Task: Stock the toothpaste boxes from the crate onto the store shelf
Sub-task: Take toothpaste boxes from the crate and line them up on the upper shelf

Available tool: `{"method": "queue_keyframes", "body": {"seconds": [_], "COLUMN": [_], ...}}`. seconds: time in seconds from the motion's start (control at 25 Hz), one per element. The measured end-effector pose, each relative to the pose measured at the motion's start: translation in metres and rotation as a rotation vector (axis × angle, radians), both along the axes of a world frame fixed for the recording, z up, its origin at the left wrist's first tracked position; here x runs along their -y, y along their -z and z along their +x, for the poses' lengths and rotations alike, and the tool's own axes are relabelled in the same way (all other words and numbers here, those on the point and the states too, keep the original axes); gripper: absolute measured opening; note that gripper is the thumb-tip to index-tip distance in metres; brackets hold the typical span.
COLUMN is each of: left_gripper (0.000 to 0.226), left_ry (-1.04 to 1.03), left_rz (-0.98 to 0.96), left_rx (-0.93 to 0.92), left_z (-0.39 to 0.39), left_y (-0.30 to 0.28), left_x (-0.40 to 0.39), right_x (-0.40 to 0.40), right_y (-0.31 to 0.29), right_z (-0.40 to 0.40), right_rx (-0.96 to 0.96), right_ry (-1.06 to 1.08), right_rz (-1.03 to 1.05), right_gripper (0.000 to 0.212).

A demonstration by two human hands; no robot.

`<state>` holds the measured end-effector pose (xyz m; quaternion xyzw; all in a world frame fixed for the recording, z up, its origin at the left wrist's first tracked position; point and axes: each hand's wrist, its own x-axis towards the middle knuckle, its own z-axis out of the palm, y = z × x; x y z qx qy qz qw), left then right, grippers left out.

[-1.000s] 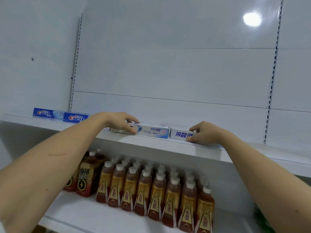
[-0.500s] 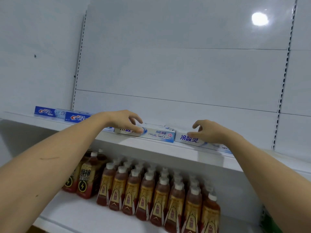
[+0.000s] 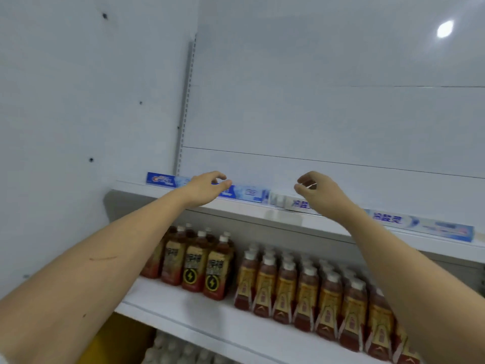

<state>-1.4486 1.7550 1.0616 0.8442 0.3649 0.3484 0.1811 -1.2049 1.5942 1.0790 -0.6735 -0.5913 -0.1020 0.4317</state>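
Note:
Several toothpaste boxes lie end to end along the front of the upper white shelf point(image 3: 262, 210). A blue box point(image 3: 161, 179) is at the far left, and a second blue box point(image 3: 248, 193) lies beside it. Two white and blue boxes follow: one point(image 3: 299, 204) partly behind my right hand, the other point(image 3: 422, 224) at the right. My left hand point(image 3: 207, 187) hovers just in front of the blue boxes, fingers loosely curled, holding nothing. My right hand point(image 3: 316, 190) hangs above the white box, fingers loosely curled and empty. The crate is out of view.
On the shelf below stand several brown drink bottles point(image 3: 309, 285) with white caps, and darker bottles point(image 3: 199, 264) at their left. White-capped bottles point(image 3: 183, 350) sit on the lowest level. A yellow object point(image 3: 118, 340) shows at bottom left. A white wall point(image 3: 78, 101) closes the left side.
Both hands have let go of the boxes they were pressing and have lifted clear of the shelf. The view has shifted left and closer.

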Motion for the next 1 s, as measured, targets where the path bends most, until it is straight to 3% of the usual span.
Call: {"method": "queue_keyframes", "body": {"seconds": [0.24, 0.44, 0.72, 1.0], "left_gripper": [0.061, 0.058, 0.050, 0.052], "left_ry": [0.035, 0.027, 0.045, 0.009], "left_rz": [-0.168, -0.248, -0.266, -0.240], "left_rx": [0.193, 0.342, 0.355, 0.222], "left_z": [-0.125, -0.174, -0.181, -0.167], "left_y": [-0.003, 0.002, 0.004, -0.010], "left_x": [-0.022, -0.024, -0.075, -0.169], "right_x": [-0.062, -0.104, -0.173, -0.247], "right_y": [0.007, -0.005, -0.015, -0.037], "right_z": [-0.150, -0.218, -0.235, -0.212], "right_rx": [-0.122, -0.255, -0.410, -0.462], "right_ry": [-0.187, -0.273, -0.280, -0.162], "right_rz": [-0.155, -0.181, -0.202, -0.261], "right_gripper": [0.049, 0.054, 0.050, 0.053]}}
